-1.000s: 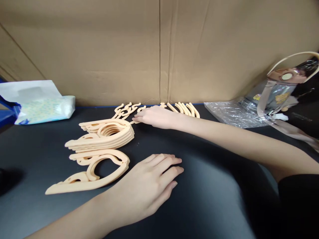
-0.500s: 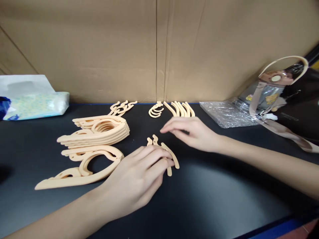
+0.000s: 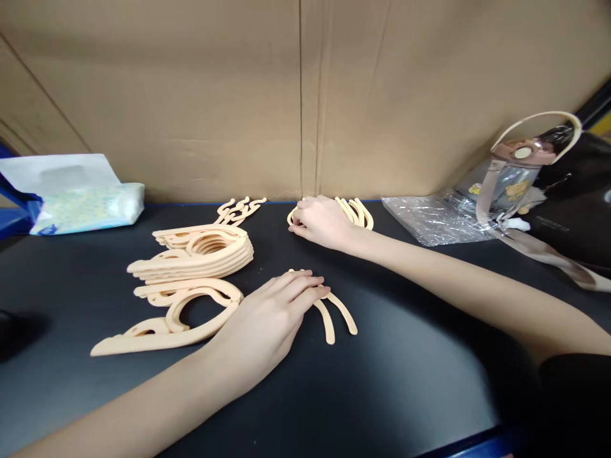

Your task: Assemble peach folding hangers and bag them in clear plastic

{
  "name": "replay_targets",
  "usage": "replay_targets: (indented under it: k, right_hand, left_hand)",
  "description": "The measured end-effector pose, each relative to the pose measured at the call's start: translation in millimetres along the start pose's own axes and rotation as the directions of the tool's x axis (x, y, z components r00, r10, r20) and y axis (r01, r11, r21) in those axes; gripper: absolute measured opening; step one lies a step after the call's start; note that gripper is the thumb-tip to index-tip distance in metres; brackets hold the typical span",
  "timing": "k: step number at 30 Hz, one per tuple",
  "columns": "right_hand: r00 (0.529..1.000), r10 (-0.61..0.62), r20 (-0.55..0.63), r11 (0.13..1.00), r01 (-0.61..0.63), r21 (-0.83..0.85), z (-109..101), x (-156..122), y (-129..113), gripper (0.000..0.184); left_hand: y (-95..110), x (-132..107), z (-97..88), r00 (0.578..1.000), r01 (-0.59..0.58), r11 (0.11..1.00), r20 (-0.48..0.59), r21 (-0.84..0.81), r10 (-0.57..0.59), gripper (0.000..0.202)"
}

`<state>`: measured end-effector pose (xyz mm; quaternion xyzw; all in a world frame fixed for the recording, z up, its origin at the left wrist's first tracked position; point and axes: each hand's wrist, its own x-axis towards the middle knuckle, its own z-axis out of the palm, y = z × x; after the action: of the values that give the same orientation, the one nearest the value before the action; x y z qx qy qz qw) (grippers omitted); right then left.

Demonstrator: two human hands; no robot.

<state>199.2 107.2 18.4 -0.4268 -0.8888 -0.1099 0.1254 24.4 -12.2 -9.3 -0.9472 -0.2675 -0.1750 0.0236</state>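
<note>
My left hand (image 3: 270, 318) lies flat on the black table, fingers stretched over the upper ends of two loose peach plastic hook pieces (image 3: 337, 315). My right hand (image 3: 319, 221) reaches to the back of the table and rests on a small pile of curved peach hook pieces (image 3: 359, 213); its fingers curl over the pile's left end, and whether they grip a piece is hidden. A stack of peach hanger bodies (image 3: 200, 251) sits left of centre, with another hanger body (image 3: 176, 318) lying in front of it beside my left wrist.
A few more small peach hooks (image 3: 238, 210) lie behind the stack. A cardboard wall (image 3: 305, 95) closes the back. A tissue pack (image 3: 81, 203) is at far left. Clear plastic bags (image 3: 434, 219) and a drink bottle with a strap (image 3: 515, 172) stand at right.
My right hand has moved from the table's middle back to the hook pile by the wall. My left hand has slid slightly onto the two loose hook pieces, which now lie more exposed.
</note>
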Motion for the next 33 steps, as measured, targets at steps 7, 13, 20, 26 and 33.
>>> replay_targets:
  k: [7, 13, 20, 26, 33]
  right_hand:
    - [0.994, 0.1, -0.032, 0.994, -0.098, 0.055, 1, 0, -2, 0.023]
    - [0.991, 0.065, -0.118, 0.987, -0.046, 0.151, -19, -35, -5, 0.014]
    - [0.961, -0.173, -0.215, 0.899, 0.243, 0.364, -39, -107, -26, 0.014]
    - [0.942, -0.3, -0.153, 0.837, 0.337, 0.431, -41, -124, -30, 0.019]
    - [0.968, 0.243, 0.061, 0.966, -0.248, 0.073, -46, -67, 23, 0.023]
  left_hand:
    - [-1, -1, -2.5, 1.0, -0.02, 0.999, -0.008, -0.04, 0.019, 0.038]
    - [2, -1, -3.0, 0.999, 0.01, 0.997, -0.034, -0.071, -0.012, 0.033]
    - [3, 1, -4.3, 0.974, 0.131, 0.987, -0.175, -0.096, -0.146, 0.029]
    - [-2, -1, -1.2, 0.997, 0.0, 0.999, -0.074, -0.037, -0.003, 0.041]
    - [-2, 0, -1.2, 0.999, 0.029, 0.998, -0.025, -0.063, -0.031, 0.047]
